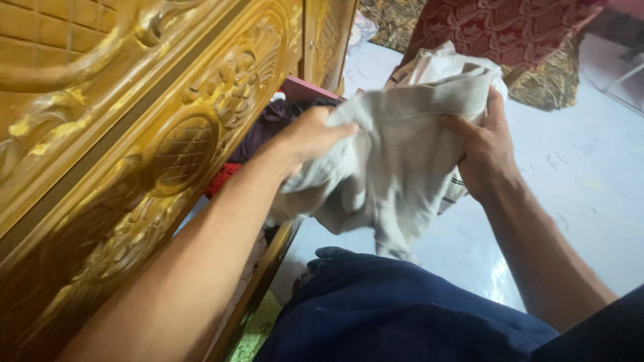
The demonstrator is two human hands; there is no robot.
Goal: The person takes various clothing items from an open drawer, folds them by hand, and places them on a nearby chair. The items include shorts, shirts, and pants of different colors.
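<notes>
Beside carved golden door (134,134), both hands gripping grey cloth (402,154), hanging lengthwise downward

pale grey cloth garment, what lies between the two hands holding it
In the head view only the bunched pale grey cloth garment spans between left hand and right hand.

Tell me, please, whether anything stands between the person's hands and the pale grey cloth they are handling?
Nothing visible does. The left hand and the right hand both grip the grey cloth directly, one on each side, beside the carved golden cupboard door.
</notes>
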